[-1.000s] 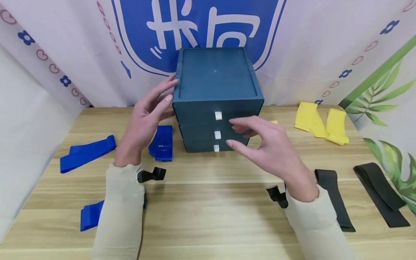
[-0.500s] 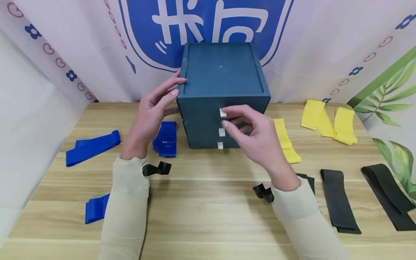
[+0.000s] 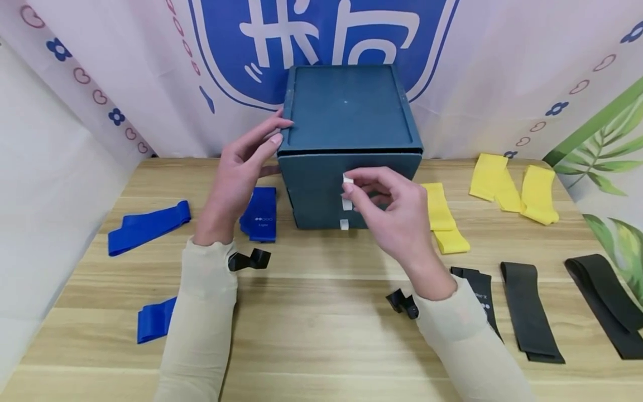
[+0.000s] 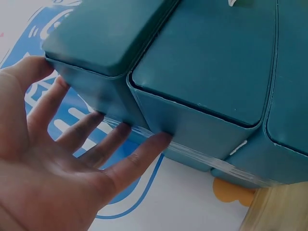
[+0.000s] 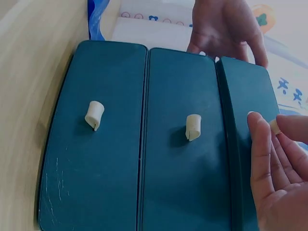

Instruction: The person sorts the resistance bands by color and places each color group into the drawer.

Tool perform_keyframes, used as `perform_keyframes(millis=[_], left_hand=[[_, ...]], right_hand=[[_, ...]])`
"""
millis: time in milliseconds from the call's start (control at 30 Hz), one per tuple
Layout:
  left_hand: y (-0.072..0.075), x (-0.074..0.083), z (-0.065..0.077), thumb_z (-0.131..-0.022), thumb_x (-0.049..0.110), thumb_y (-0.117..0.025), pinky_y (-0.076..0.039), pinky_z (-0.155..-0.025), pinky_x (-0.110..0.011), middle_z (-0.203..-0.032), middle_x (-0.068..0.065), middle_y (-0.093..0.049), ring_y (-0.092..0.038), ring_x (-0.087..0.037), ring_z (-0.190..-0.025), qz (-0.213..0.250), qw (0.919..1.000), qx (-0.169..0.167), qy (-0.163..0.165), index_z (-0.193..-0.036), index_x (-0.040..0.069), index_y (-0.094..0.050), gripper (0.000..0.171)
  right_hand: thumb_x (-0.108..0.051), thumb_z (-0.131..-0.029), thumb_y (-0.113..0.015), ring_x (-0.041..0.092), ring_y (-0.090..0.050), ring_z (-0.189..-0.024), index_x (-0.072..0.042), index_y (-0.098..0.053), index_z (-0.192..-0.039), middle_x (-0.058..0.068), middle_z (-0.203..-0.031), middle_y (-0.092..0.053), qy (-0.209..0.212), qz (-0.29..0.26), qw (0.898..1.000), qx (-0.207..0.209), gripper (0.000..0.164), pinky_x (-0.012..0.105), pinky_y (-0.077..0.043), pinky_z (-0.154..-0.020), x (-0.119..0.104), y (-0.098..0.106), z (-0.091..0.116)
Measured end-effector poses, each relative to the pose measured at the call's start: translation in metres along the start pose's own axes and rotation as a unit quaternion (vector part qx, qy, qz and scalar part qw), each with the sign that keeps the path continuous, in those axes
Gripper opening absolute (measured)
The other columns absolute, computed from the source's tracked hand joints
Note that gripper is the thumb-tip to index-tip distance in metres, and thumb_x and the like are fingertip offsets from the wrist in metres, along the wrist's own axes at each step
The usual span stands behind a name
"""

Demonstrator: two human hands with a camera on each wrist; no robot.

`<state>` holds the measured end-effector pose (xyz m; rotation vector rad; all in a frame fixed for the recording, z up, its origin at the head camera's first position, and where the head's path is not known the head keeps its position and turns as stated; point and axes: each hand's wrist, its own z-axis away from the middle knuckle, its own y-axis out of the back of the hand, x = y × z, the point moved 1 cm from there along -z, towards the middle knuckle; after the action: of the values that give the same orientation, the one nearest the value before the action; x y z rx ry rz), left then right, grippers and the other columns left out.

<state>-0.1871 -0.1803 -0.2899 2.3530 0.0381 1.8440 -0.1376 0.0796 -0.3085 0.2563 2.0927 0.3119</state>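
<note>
Tabletop (image 3: 321, 335), right hand (image 3: 397, 215) on handle (image 3: 347, 178)

Wood-grain table (image 3: 311, 335) — teal drawer unit (image 3: 349, 106), blue bands (image 3: 149, 228), yellow bands (image 3: 492, 177), black bands (image 3: 529, 310)

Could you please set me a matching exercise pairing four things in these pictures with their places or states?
1. Left hand
2. Right hand
3. Top drawer
4. Blue bands

A. Sticking slightly out of the drawer unit
B. On the table, left of the drawer unit
C. Touching the drawer unit's side
D. Pinching a white pull tab

Pairs: 1-C, 2-D, 3-A, 4-B.
</note>
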Motion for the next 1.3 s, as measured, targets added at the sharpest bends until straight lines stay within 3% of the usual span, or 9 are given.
perform_keyframes(millis=[367,567,767,1300], left_hand=[[-0.001,0.0,-0.005,-0.112,0.035,-0.058,-0.054,-0.112,-0.064,-0.168,0.019,-0.046,-0.052,-0.023,-0.151,-0.002,1.0,-0.002,0.005,-0.147,0.027,-0.067,0.038],[0.0,0.002,-0.003,-0.111,0.036,-0.058,-0.05,-0.115,-0.065,-0.169,0.018,-0.044,-0.049,-0.024,-0.153,0.014,0.9995,-0.012,0.025,-0.148,0.026,-0.067,0.039],[0.0,0.003,-0.002,-0.111,0.035,-0.059,-0.048,-0.117,-0.067,-0.17,0.017,-0.043,-0.048,-0.026,-0.154,0.021,0.9991,-0.016,0.034,-0.149,0.025,-0.066,0.04],[0.0,0.002,0.002,-0.112,0.037,-0.056,-0.052,-0.114,-0.063,-0.17,0.018,-0.043,-0.052,-0.028,-0.151,-0.011,0.9998,-0.012,0.014,-0.152,0.026,-0.064,0.042]], right_hand=[[-0.009,-0.096,-0.082,0.008,-0.075,-0.085,-0.01,-0.082,-0.114,0.0,-0.098,-0.082,0.019,0.001,1.0,-0.006,0.018,0.018,-0.06,-0.074,-0.013,0.01,0.032],[-0.004,-0.096,-0.081,0.008,-0.076,-0.085,-0.011,-0.083,-0.112,-0.001,-0.095,-0.082,0.029,-0.011,0.999,-0.012,0.018,0.019,-0.061,-0.074,-0.02,0.015,0.05],[-0.001,-0.094,-0.081,0.006,-0.077,-0.084,-0.01,-0.083,-0.109,0.003,-0.092,-0.082,0.061,-0.017,0.998,-0.012,0.018,0.018,-0.061,-0.072,-0.025,0.017,0.062],[0.003,-0.091,-0.081,0.006,-0.076,-0.081,-0.008,-0.082,-0.109,0.005,-0.09,-0.081,0.108,-0.016,0.994,-0.018,0.021,0.018,-0.062,-0.071,-0.03,0.019,0.082]])
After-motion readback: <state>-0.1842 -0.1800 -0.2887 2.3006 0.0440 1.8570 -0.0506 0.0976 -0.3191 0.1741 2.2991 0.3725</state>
